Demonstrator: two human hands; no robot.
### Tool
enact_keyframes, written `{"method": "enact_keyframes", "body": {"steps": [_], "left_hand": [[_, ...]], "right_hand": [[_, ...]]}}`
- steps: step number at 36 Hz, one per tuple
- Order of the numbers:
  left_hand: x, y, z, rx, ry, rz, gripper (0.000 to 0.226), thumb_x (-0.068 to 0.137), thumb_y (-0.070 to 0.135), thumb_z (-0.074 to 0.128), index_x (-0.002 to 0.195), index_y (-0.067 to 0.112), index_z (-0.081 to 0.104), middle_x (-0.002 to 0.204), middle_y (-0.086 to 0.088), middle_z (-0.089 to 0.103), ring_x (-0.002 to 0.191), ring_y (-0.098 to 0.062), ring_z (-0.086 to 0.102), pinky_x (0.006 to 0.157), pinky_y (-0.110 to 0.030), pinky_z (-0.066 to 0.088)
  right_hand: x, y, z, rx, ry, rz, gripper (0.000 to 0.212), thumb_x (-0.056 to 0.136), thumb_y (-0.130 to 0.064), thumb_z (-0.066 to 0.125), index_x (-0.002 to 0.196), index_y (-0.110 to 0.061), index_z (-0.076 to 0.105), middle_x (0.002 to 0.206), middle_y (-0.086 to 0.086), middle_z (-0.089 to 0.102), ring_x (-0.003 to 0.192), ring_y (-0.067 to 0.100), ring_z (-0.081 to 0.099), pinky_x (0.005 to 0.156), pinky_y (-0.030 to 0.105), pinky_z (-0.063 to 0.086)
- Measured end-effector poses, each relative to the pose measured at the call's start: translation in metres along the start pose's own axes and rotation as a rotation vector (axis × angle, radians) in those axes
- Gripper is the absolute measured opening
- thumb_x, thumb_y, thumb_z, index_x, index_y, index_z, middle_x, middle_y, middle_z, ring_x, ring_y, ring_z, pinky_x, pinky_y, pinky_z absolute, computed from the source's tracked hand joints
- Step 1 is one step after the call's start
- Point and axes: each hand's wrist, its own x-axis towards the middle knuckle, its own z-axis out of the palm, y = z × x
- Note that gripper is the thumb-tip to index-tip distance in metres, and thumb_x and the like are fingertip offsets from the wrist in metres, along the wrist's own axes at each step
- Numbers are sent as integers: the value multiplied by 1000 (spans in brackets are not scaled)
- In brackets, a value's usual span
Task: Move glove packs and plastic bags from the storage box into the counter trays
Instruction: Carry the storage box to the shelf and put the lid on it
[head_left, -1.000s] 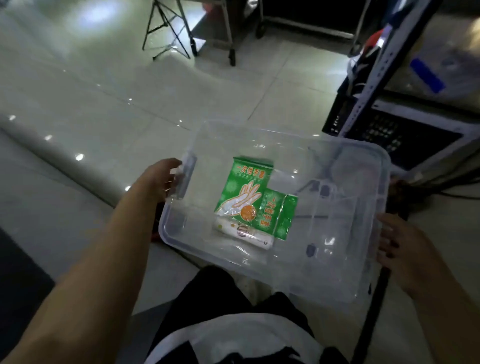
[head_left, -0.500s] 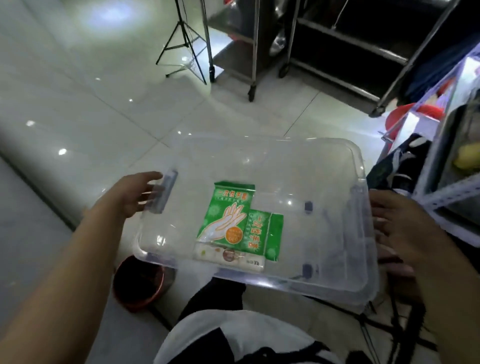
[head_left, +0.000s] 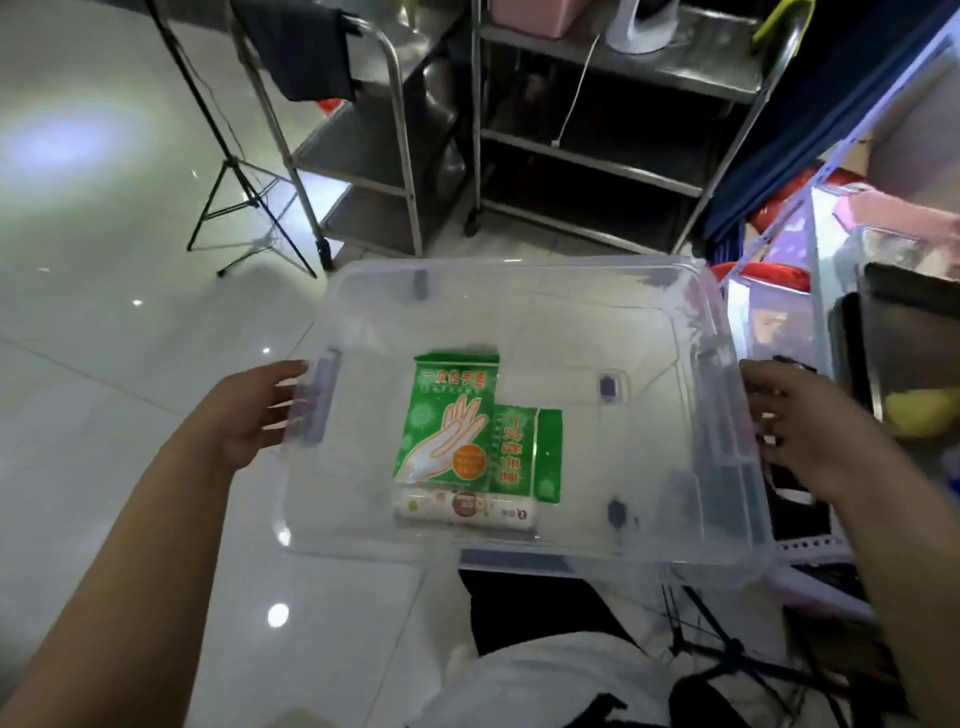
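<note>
I carry a clear plastic storage box in front of me above the floor. My left hand grips its left handle and my right hand grips its right side. Inside, near the front middle, lie two green glove packs: a larger one printed with a white hand, and a smaller one partly under its right edge. A white roll of plastic bags lies along their near edge.
Steel shelving carts stand ahead beyond the box. A tripod stand is at the left on the glossy tiled floor. At the right are a rack with red basins and a counter edge. My legs show below the box.
The view has turned toward the steel carts and the counter at the right. The box has stayed in both hands and now sits level; its contents have not shifted.
</note>
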Motion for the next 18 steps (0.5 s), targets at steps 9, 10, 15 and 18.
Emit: {"method": "enact_keyframes", "body": {"steps": [9, 10, 15, 18], "left_hand": [[179, 141, 76, 166, -63, -39, 15, 90, 21, 62, 100, 12, 68, 70, -5, 75, 74, -26, 66, 61, -33, 56], [193, 156, 88, 183, -64, -49, 16, 90, 21, 62, 102, 12, 68, 75, -7, 75, 75, -26, 65, 66, -36, 54], [262, 230, 142, 245, -127, -45, 15, 92, 19, 59, 100, 12, 68, 93, -12, 69, 81, -28, 64, 73, -39, 52], [304, 269, 170, 279, -162, -20, 15, 95, 19, 54, 97, 12, 67, 94, -11, 68, 81, -27, 63, 68, -38, 50]], "right_hand": [[182, -61, 33, 157, 74, 57, 30, 90, -34, 58, 104, -9, 67, 73, 9, 62, 44, 13, 53, 46, 21, 43], [200, -69, 36, 177, 100, 96, 25, 91, -33, 59, 95, -10, 66, 61, 2, 61, 38, 9, 51, 40, 17, 41], [271, -114, 44, 225, 231, 228, 25, 89, -33, 65, 83, -9, 58, 59, 5, 59, 42, 16, 58, 38, 19, 43], [305, -144, 50, 216, 277, 258, 26, 91, -34, 63, 81, -10, 60, 77, 7, 53, 64, 19, 51, 54, 28, 43]]}}
